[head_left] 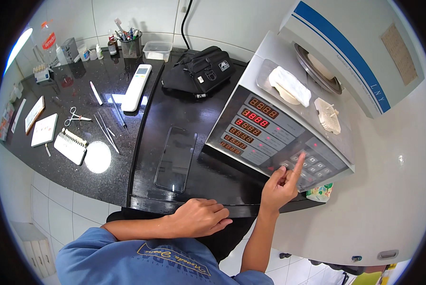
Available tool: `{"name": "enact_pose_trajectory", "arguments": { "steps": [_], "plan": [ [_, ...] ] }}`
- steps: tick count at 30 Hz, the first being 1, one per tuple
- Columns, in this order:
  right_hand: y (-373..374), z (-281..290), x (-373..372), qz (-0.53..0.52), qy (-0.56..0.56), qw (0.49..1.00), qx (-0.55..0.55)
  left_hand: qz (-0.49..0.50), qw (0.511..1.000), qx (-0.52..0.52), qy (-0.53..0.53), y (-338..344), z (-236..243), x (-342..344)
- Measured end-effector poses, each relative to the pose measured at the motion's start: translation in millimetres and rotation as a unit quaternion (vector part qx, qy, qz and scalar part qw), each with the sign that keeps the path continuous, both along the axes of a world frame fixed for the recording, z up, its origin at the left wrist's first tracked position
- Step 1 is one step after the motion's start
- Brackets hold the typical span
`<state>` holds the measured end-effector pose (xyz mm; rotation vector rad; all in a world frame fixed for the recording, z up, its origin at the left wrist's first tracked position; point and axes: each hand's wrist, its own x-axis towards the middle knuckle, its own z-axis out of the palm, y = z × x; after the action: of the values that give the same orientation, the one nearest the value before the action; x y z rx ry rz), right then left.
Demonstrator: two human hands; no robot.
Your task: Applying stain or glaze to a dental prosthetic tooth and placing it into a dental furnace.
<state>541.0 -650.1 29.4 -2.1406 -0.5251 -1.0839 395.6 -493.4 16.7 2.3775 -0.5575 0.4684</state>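
My right hand reaches up to the front of a grey porcelain furnace on the right. Its index finger is stretched out, with the tip on the keypad; the other fingers are curled and hold nothing. Red digits glow on the displays left of the keypad. On top of the furnace lie a folded white cloth on a clear tray and a pale firing tray with small pegs. My left hand rests near the counter's front edge, fingers loosely curled together, nothing visible in it.
A black waist bag and a clear flat panel lie on the black counter. Leftward are a white handheld device, tweezers, forceps and a shade guide. A green packet sits under the furnace's right corner.
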Motion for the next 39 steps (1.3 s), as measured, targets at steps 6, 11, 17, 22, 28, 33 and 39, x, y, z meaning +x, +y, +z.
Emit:
{"name": "enact_pose_trajectory", "arguments": {
  "steps": [6,11,17,22,28,33,39],
  "plan": [
    [5.7,-1.6,-2.7,0.010,0.016,1.000,0.010,-0.011,0.999,-0.014,-0.030,-0.6,-5.8,-0.1],
    [12.5,-3.1,-2.5,0.003,0.017,0.998,0.053,0.000,0.999,-0.016,-0.029,-0.2,-9.8,0.8],
    [14.1,0.4,-6.2,0.003,0.015,0.998,0.055,0.004,0.999,-0.018,-0.038,-1.0,-6.5,0.1],
    [10.3,1.6,-3.9,-0.007,0.022,1.000,0.021,0.003,0.999,-0.004,-0.035,-1.0,-4.9,2.1],
    [11.1,1.4,-4.4,-0.001,0.015,1.000,0.024,0.026,0.999,-0.017,-0.027,-4.5,-5.1,0.3],
    [9.7,2.3,-6.2,0.005,0.015,0.999,0.035,0.048,0.998,-0.026,-0.030,-7.1,-4.3,-2.1],
    [13.8,2.9,-10.7,0.023,0.002,0.998,0.051,0.075,0.996,-0.004,-0.054,-7.4,-6.7,-6.5]
  ]
}}
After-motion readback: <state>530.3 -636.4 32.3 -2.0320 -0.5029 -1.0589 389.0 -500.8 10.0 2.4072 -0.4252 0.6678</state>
